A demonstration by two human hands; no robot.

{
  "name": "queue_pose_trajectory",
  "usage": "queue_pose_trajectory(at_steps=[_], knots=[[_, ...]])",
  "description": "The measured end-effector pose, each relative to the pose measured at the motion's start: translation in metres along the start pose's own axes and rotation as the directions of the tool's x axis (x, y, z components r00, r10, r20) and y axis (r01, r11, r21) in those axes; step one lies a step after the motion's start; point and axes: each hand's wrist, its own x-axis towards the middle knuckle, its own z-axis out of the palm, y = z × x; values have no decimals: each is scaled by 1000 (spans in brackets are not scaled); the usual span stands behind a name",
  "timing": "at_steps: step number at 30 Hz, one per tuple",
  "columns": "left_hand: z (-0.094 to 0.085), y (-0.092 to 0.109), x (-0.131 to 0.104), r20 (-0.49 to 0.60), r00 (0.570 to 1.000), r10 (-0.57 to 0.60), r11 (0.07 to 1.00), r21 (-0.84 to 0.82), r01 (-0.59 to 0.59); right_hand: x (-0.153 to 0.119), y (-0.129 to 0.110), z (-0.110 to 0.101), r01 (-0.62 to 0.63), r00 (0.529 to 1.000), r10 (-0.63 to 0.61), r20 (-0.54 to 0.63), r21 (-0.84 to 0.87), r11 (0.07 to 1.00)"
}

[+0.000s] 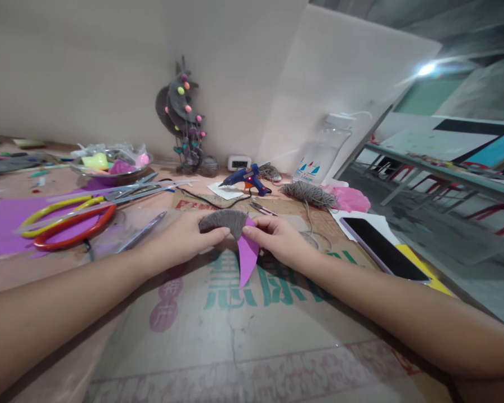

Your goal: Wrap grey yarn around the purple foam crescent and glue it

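Note:
Between my hands is a purple crescent shape (248, 258), its upper left part wrapped in grey yarn (222, 220). My left hand (193, 232) pinches the yarn-covered end, thumb lying along the near side. On the other side, my right hand (273, 235) grips the crescent where the grey wrapping meets the bare purple, thumb on top. The uncovered purple tip points down towards me, over printed cardboard (180, 347). A grey yarn skein (309, 194) lies behind my right hand, with a loose strand trailing down near the wrist.
Behind the hands are a blue glue gun (247, 178), small scissors (264, 209) and a bottle (321, 148). Large red-and-yellow scissors (73, 226), a pen (141, 230) and a metal bowl (113, 174) are left. A phone (384, 249) lies right; a pompom-decorated crescent (180, 106) stands at the wall.

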Motion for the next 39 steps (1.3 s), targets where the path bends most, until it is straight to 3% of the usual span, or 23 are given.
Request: queue_pose_trajectory(at_steps=[3, 8, 14, 17, 29, 39], knots=[[1, -3, 0, 8, 1000, -9, 997, -81, 10, 0, 0, 0, -2, 1000, 2, -4, 14, 1000], [4, -10, 0, -81, 996, -36, 989, -146, 24, -1, 1, 0, 23, 1000, -23, -7, 26, 999], [4, -8, 0, 41, 998, -45, 972, -230, 53, -2, 1, 0, 10, 997, 3, -81, 165, 986], [5, -8, 0, 43, 998, -50, 970, -238, 59, -2, 2, 1, 2, 997, 16, -81, 220, 975], [4, -11, 0, 32, 999, 1, 981, -193, 5, -1, 0, 0, 6, 998, 2, -70, 116, 993], [6, -13, 1, 17, 998, -66, 964, -256, 69, 1, 4, -2, 43, 991, -36, -127, 54, 998]])
